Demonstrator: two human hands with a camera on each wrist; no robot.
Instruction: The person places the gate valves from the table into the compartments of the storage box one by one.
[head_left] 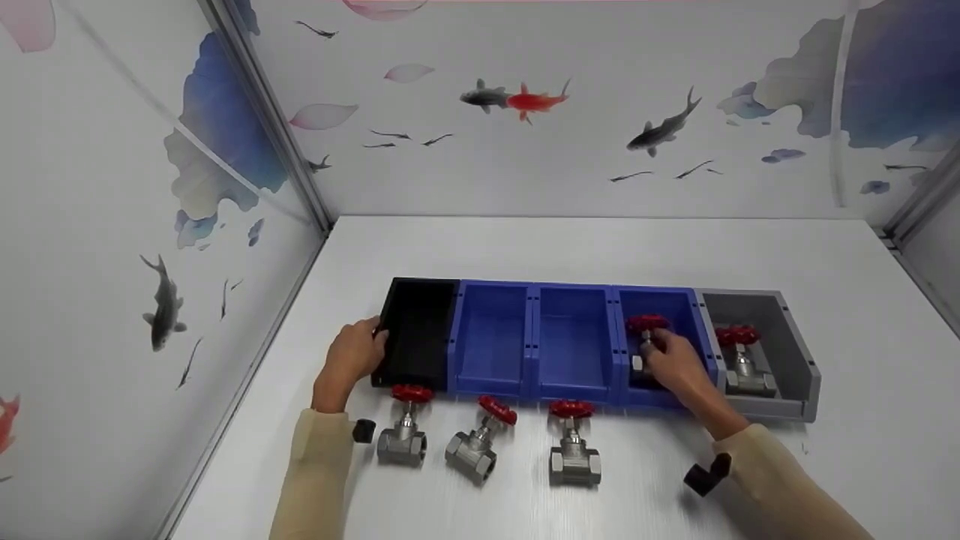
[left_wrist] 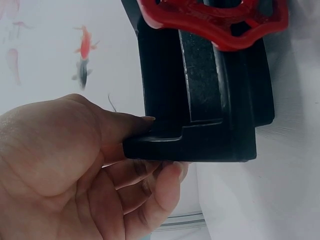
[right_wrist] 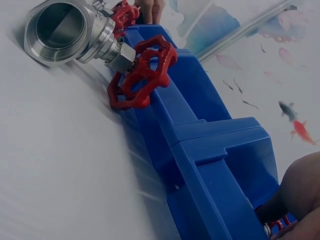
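Note:
My left hand [head_left: 355,351] grips the left wall of the black bin [head_left: 417,330]; in the left wrist view the thumb lies over its rim and the other fingers are beneath. My right hand [head_left: 679,365] reaches into the rightmost blue bin [head_left: 679,304] and pinches a gate valve [head_left: 646,341] with a red handwheel by its neck. That valve's body is partly hidden behind the fingers. A second valve [head_left: 742,367] sits in the grey bin [head_left: 799,352] to the right.
Three more valves, a left one [head_left: 405,435], a tilted middle one [head_left: 476,442] and a right one [head_left: 574,450], lie on the white table [head_left: 645,487] before the bins. Two blue bins, one left [head_left: 491,337] and one right [head_left: 572,341], stand between. Printed walls [head_left: 570,165] enclose the table.

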